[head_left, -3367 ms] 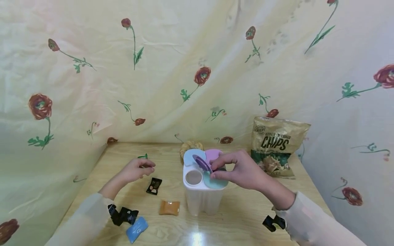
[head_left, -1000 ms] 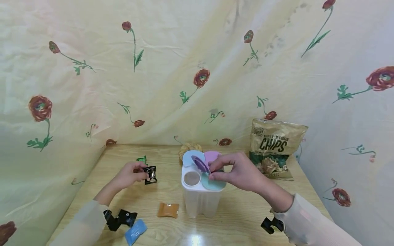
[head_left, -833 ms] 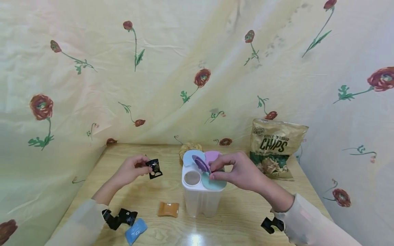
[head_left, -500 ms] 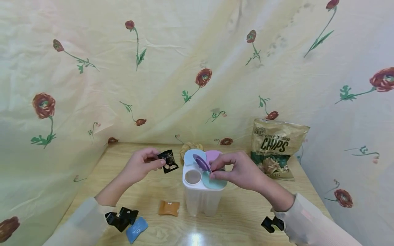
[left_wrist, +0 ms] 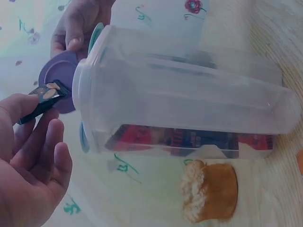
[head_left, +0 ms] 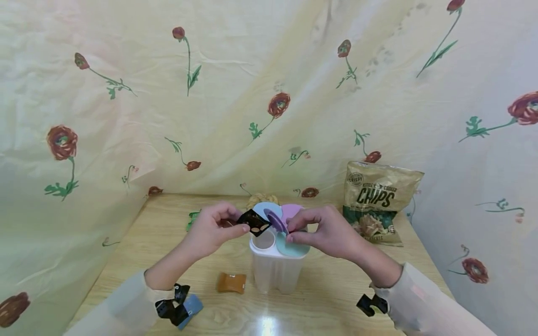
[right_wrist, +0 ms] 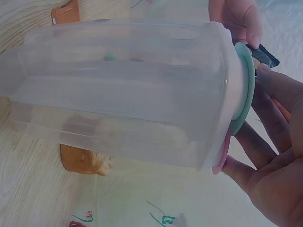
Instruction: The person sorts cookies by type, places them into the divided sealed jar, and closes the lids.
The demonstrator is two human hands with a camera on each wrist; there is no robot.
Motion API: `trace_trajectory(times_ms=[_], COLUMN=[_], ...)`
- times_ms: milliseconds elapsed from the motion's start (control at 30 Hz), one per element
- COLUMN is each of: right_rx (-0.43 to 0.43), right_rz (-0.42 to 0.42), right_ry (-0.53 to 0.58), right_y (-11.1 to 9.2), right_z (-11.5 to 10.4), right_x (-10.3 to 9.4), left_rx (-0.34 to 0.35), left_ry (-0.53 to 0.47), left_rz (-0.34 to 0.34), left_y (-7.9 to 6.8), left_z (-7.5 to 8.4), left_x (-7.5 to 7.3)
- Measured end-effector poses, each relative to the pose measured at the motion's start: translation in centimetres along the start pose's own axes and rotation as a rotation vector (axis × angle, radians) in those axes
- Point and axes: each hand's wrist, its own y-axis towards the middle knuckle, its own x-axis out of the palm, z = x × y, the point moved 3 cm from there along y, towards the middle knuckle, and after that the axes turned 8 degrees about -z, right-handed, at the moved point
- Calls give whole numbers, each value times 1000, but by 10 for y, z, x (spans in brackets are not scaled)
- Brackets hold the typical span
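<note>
My left hand [head_left: 216,229] pinches a small black snack packet [head_left: 254,222] between thumb and fingers, just above the round opening of a clear storage container [head_left: 277,275]. The container stands upright, with a white top carrying blue, pink, green and purple flaps. With thumb and fingertips my right hand [head_left: 325,233] holds up the purple flap [head_left: 275,220], which is tilted beside the packet. In the left wrist view, the packet [left_wrist: 49,94] is right against the purple flap [left_wrist: 61,75]. Red and blue packets [left_wrist: 199,142] show through one compartment wall.
An orange packet [head_left: 231,283] lies in front of the container, a blue packet [head_left: 191,309] near my left sleeve, and a green one [head_left: 192,219] behind my left hand. A chips bag [head_left: 376,203] stands back right; a tan bread-like thing [head_left: 261,200] sits behind the container.
My left hand picked up the black packet from the table and carried it right to the container's opening. The right hand has kept the purple flap raised.
</note>
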Motion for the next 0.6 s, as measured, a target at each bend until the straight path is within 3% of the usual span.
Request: trace_trajectory(times_ms=[333,600], right_rx=[2,3], right_rz=[-14,-13], right_ry=[13,2], right_y=[0,1], right_z=[1,1], right_x=[1,0], left_rx=[-42,48], left_ry=[178,337], left_rz=[-61,-36], left_y=[-2,1], left_z=[5,19], left_x=[17,22])
